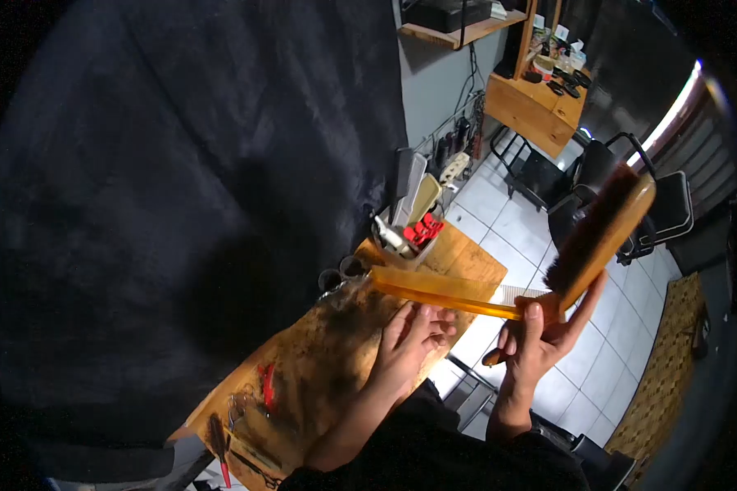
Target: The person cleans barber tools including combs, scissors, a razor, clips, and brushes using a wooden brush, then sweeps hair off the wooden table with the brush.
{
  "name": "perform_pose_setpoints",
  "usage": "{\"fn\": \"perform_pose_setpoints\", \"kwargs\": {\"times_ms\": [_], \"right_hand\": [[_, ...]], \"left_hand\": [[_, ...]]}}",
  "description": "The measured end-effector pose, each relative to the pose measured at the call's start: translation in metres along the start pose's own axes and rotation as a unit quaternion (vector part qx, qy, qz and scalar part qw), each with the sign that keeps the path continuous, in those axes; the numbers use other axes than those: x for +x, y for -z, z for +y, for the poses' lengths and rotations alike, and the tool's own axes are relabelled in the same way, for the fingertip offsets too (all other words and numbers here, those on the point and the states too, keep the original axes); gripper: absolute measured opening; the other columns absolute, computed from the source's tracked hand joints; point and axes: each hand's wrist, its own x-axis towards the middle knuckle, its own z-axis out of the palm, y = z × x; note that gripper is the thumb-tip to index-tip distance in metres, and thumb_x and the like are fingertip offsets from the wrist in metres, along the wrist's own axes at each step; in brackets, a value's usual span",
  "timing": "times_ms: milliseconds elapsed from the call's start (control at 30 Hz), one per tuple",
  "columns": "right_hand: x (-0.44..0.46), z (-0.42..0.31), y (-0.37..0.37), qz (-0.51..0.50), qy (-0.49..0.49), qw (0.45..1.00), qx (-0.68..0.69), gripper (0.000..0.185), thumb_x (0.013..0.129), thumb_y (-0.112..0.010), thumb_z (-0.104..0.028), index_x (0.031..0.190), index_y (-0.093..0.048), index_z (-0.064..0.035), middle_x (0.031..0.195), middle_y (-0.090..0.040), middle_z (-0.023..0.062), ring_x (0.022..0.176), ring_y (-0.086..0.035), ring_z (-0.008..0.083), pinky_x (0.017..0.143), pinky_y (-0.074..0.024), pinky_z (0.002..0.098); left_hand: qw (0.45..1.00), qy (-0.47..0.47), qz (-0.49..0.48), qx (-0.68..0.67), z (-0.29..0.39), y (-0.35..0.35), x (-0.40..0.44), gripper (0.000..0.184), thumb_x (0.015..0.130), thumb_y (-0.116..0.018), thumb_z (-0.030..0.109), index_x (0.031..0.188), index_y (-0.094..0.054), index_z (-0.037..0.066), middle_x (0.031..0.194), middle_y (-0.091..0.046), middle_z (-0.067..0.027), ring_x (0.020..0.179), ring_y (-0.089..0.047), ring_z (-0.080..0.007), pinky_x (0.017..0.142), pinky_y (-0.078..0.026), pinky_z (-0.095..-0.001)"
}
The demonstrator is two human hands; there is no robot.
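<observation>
A: What could go wrong from here?

B: The right grip (pixel 540 340) carries two things at once, the comb (pixel 458 299) and the brush (pixel 604 241). If its fingers loosen to steady one, I'd expect the other to slip. The brush looks likelier, since it rises well above that grip with most of its length unsupported.

A: Where would it land?

B: Perhaps on the tiled floor (pixel 598 372), beyond and below the right grip. The comb's far end reaches out past the left grip (pixel 408 340), over the table (pixel 477 255), so a careless swing could knock the tub (pixel 409 259) of red clips (pixel 423 230) just beyond it.

A: And the grips themselves?

B: The right is closed, clamped on the near end of the comb and the lower end of the brush. The left is partly open, fingers loosely bent just below the comb, with nothing visible inside. Whether its fingertips touch the comb, I can't tell.
</observation>
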Motion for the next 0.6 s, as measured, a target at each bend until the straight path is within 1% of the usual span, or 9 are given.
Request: {"fn": "perform_pose_setpoints", "kwargs": {"times_ms": [33,133,200,300,400,467,500,533,600], "right_hand": [[0.005,-0.006,-0.003,0.016,0.017,0.999,-0.023,0.087,0.089,-0.055,0.002,0.152,0.002,-0.0148,0.082,-0.062,0.0154,0.039,-0.046,0.0091,0.034,-0.0384,0.0235],[0.009,0.002,0.0,0.039,0.09,0.991,-0.096,0.091,0.087,-0.059,0.002,0.152,0.003,-0.0122,0.087,-0.063,0.0175,0.046,-0.05,0.0108,0.041,-0.0414,0.024],[0.005,0.0,-0.009,0.017,0.056,0.996,-0.065,0.093,0.086,-0.061,0.004,0.152,0.003,-0.0105,0.09,-0.064,0.0177,0.051,-0.052,0.0111,0.046,-0.043,0.024],[0.005,0.024,-0.017,0.002,0.064,0.995,-0.075,0.096,0.082,-0.064,0.008,0.151,0.002,-0.0058,0.1,-0.063,0.0195,0.061,-0.059,0.0144,0.057,-0.0486,0.0264],[0.02,0.035,-0.028,-0.077,0.212,0.95,-0.218,0.091,0.083,-0.065,0.006,0.15,-0.003,-0.001,0.093,-0.066,0.0151,0.071,-0.06,0.0118,0.066,-0.047,0.0227],[0.033,0.03,-0.04,-0.11,0.251,0.922,-0.274,0.087,0.076,-0.076,-0.001,0.144,-0.023,0.0087,0.086,-0.068,0.0181,0.07,-0.066,0.0207,0.064,-0.0516,0.0297],[0.034,0.035,-0.043,-0.141,0.211,0.935,-0.249,0.082,0.073,-0.079,-0.002,0.14,-0.033,0.0084,0.084,-0.067,0.0177,0.066,-0.066,0.0215,0.059,-0.0507,0.0294],[0.04,0.035,-0.05,-0.176,0.213,0.93,-0.244,0.076,0.073,-0.079,-0.003,0.137,-0.04,0.0068,0.086,-0.067,0.0175,0.068,-0.065,0.0233,0.061,-0.051,0.0303],[0.051,0.036,-0.071,-0.211,0.237,0.914,-0.255,0.072,0.073,-0.078,-0.002,0.136,-0.044,0.0049,0.087,-0.065,0.0177,0.07,-0.064,0.0262,0.063,-0.0506,0.0313]], "left_hand": [[1.0,0.004,-0.015,-0.027,0.003,-0.005,0.005,0.023,0.102,-0.044,0.023,0.108,-0.054,0.003,0.1,-0.062,-0.0092,0.088,-0.06,-0.0163,0.078,-0.048,-0.0298],[0.999,0.002,-0.031,0.011,0.011,-0.012,0.019,0.021,0.102,-0.045,0.022,0.107,-0.054,0.004,0.098,-0.061,-0.0079,0.088,-0.06,-0.0154,0.077,-0.047,-0.0286],[0.999,-0.008,-0.045,0.006,0.012,-0.011,0.03,0.019,0.101,-0.046,0.02,0.107,-0.055,0.004,0.097,-0.061,-0.006,0.088,-0.059,-0.0133,0.076,-0.047,-0.0262],[1.0,-0.009,-0.017,0.023,0.027,-0.02,0.042,0.02,0.101,-0.047,0.018,0.112,-0.055,0.004,0.098,-0.061,-0.0042,0.089,-0.058,-0.0105,0.077,-0.047,-0.0252],[1.0,-0.01,-0.005,0.019,0.037,-0.021,0.055,0.019,0.101,-0.049,0.021,0.103,-0.058,0.005,0.089,-0.062,0.0004,0.079,-0.056,-0.0047,0.067,-0.042,-0.0194],[1.0,-0.004,-0.004,0.018,0.038,-0.016,0.061,0.019,0.1,-0.05,0.022,0.106,-0.058,0.006,0.087,-0.06,0.0017,0.076,-0.053,-0.0039,0.066,-0.04,-0.0195],[1.0,0.001,0.002,0.021,0.04,-0.014,0.062,0.019,0.1,-0.05,0.022,0.107,-0.058,0.006,0.086,-0.059,0.0022,0.075,-0.052,-0.0035,0.065,-0.039,-0.0196],[1.0,0.007,0.009,0.024,0.042,-0.011,0.064,0.019,0.1,-0.05,0.022,0.108,-0.058,0.007,0.086,-0.058,0.0027,0.075,-0.051,-0.0031,0.065,-0.039,-0.0196],[0.999,0.029,-0.001,0.026,0.046,-0.005,0.066,0.022,0.1,-0.05,0.019,0.118,-0.054,0.007,0.095,-0.058,0.0021,0.076,-0.05,-0.0033,0.063,-0.038,-0.0193]]}}
